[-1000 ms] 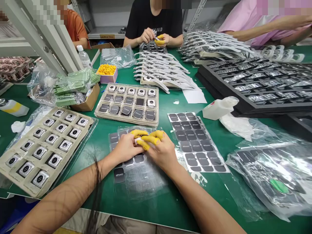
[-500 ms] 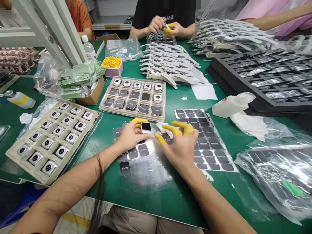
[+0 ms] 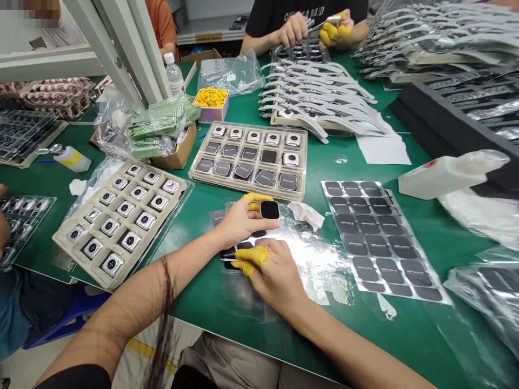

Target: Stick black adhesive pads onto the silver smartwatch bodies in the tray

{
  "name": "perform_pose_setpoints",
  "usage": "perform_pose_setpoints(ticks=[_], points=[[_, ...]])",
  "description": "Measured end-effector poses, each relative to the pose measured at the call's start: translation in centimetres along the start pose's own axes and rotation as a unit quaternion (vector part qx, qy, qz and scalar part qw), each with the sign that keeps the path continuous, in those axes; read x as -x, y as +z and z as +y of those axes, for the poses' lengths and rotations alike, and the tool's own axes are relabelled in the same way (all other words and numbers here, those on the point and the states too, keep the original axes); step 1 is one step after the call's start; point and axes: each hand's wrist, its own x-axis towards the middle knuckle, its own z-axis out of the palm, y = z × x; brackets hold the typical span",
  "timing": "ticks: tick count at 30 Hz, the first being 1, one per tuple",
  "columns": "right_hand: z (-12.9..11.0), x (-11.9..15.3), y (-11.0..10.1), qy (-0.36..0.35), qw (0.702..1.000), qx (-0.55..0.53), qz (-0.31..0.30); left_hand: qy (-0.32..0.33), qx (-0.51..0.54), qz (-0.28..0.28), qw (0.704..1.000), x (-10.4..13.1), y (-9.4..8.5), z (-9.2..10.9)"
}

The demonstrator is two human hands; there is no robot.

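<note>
My left hand [image 3: 243, 220], with a yellow finger cot, grips a smartwatch body [image 3: 270, 209] by its edges, its dark screen facing up. Below it, my right hand [image 3: 275, 273] wears yellow finger cots on thumb and finger. These pinch the edge of a black square sticker [image 3: 228, 253] at the left side of a clear sticker sheet [image 3: 284, 302]; whether the sticker is fully off the sheet I cannot tell. A crumpled white wipe [image 3: 307, 215] lies just right of the watch. Part of the sheet is hidden under my hands.
Trays of watch bodies stand at the left [image 3: 60, 237] and ahead [image 3: 300, 195]. A full sticker sheet [image 3: 383, 254] and a white bottle [image 3: 441, 175] lie to the right. Beyond are a box of yellow finger cots [image 3: 211, 98], piled light straps [image 3: 312, 92] and a co-worker's hands [image 3: 294, 29].
My right hand has moved from beside the watch down and left to the stickers, and its fingers have closed. My left hand still holds the watch body. The view has turned slightly left.
</note>
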Motion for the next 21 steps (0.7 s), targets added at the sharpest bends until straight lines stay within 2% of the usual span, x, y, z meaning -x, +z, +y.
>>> perform_pose_setpoints(ticks=[3,5,7,8,11,13,15,17,19,21], points=[[-0.9,-0.6,-1.7,-0.077,0.996,-0.016,0.035,0.011,-0.012,0.002,1.000,0.1,0.0,0.2],[-1.3,-1.2,-3.6,-0.090,0.991,-0.097,0.019,0.020,-0.030,0.001,0.999,0.1,-0.1,0.2],[-0.9,-1.8,-5.8,-0.018,0.975,-0.223,-0.018,0.033,-0.064,-0.011,0.997,0.2,-0.2,-0.1],[-0.4,-2.1,-6.8,0.055,0.958,-0.281,-0.022,0.040,-0.091,-0.021,0.995,0.3,-0.2,-0.3],[2.1,-2.8,-8.3,0.273,0.908,-0.313,0.056,0.061,-0.207,-0.046,0.975,0.5,-0.2,-0.8],[3.8,-3.1,-8.0,0.364,0.866,-0.323,0.112,0.073,-0.291,-0.044,0.953,0.7,-0.1,-0.8],[4.7,-3.2,-7.1,0.420,0.822,-0.359,0.139,0.084,-0.349,-0.034,0.933,0.9,0.1,-0.6],[5.1,-3.4,-6.2,0.453,0.788,-0.391,0.141,0.093,-0.379,-0.028,0.920,1.0,0.3,-0.3],[5.1,-3.5,-5.8,0.467,0.773,-0.410,0.128,0.109,-0.396,-0.025,0.912,1.0,0.4,-0.2],[5.1,-3.5,-5.7,0.468,0.772,-0.414,0.119,0.126,-0.411,-0.025,0.902,1.0,0.5,-0.2]])
